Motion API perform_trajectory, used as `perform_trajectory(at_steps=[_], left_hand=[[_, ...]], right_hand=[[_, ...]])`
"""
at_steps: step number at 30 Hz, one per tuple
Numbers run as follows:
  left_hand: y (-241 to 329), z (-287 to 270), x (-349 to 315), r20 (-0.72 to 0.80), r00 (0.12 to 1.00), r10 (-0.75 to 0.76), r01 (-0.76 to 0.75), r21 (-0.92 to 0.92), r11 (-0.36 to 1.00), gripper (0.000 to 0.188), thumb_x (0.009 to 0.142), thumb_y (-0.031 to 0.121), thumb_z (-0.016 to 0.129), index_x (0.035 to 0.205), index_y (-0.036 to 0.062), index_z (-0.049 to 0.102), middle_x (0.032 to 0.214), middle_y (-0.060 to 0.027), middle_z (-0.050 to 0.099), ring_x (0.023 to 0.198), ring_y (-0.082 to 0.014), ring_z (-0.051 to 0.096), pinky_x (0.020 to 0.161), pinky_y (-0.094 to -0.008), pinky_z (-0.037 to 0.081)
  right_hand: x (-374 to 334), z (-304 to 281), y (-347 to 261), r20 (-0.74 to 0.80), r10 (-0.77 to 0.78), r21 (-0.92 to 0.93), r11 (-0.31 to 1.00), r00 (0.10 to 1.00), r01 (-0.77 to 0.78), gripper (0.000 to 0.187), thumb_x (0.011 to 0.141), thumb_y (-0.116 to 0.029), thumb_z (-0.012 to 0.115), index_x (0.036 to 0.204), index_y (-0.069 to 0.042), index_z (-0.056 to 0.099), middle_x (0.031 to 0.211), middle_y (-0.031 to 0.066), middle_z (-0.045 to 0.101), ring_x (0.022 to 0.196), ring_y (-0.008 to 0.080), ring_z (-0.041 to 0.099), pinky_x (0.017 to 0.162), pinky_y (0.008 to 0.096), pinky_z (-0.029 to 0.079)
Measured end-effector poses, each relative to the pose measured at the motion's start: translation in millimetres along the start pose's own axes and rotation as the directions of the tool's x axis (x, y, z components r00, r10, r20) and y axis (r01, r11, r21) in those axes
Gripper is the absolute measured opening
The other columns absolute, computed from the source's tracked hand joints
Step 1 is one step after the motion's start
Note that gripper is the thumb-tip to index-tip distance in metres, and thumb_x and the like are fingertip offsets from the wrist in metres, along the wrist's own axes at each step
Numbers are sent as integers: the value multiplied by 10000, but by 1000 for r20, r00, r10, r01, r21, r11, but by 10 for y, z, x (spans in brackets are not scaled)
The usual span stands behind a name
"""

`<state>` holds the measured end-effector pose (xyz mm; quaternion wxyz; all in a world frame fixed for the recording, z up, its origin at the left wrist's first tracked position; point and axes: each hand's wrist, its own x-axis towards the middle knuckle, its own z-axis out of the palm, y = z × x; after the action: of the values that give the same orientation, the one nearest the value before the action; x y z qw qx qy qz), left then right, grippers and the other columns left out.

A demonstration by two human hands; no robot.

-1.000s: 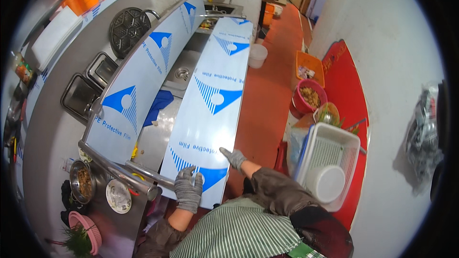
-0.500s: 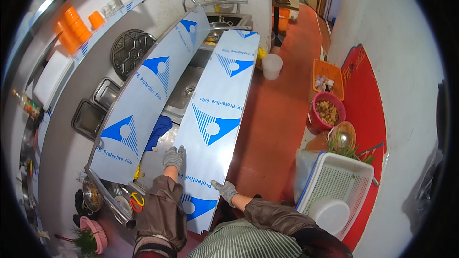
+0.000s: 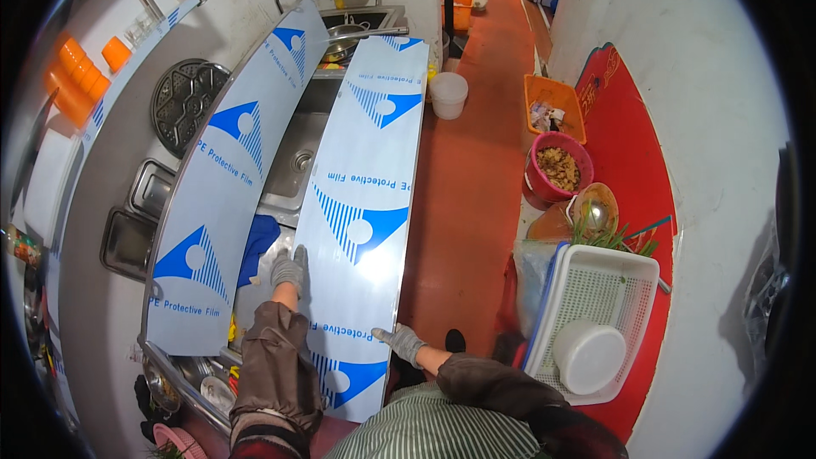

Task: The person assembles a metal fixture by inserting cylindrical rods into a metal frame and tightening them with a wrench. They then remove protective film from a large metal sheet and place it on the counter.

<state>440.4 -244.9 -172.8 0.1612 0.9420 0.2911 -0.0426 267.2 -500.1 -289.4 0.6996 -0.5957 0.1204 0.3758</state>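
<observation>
A long metal shelf panel (image 3: 353, 178), covered in white and blue protective film, runs away from me between my hands. My left hand (image 3: 288, 274), in a grey glove, is closed on its left edge, the thumb along the panel side. My right hand (image 3: 402, 343), gloved alike, grips the right edge with the thumb on top; its other fingers are partly hidden below. Left of the panel lies the steel sink (image 3: 297, 140), partly covered by it. A second filmed panel (image 3: 225, 170) stands tilted along the sink's left side. Near my left hand lies a blue cloth (image 3: 257, 246).
On the right stand a white basket (image 3: 644, 314) with a white tub (image 3: 589, 357), a pink bucket (image 3: 537, 183) of food and an orange crate (image 3: 576, 110). A white bucket (image 3: 448, 95) is beyond the panel. Steel pans (image 3: 127, 242) lean at the left wall.
The view has swung right, so the scene shifts left. The gap between the held panel and the sink drain has widened slightly. Both hands stay on the panel's edges.
</observation>
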Motion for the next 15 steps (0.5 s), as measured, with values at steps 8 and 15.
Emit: perform_trajectory(at_steps=[8, 15], left_hand=[[-116, -81, 175, 291, 957, -6, 81, -245, 966, 669, 853, 611, 469, 1112, 14, 624, 1068, -186, 643, 1016, -343, 593, 883, -376, 435], [158, -13, -169, 50, 999, -20, 16, 68, 998, 748, 812, 632, 485, 1174, -17, 568, 1193, -273, 544, 1123, -403, 521, 973, -421, 411]], right_hand=[[-73, 33, -131, 34, 37, -21, 999, 999, -36, 472, 875, -342, 643, 1192, -3, 560, 1097, 98, 623, 996, 186, 564, 886, 306, 442], [-130, -23, -64, 77, -4, -11, 1000, 997, 5, 490, 873, -363, 639, 1197, -3, 560, 1080, 99, 622, 978, 188, 556, 880, 317, 440]])
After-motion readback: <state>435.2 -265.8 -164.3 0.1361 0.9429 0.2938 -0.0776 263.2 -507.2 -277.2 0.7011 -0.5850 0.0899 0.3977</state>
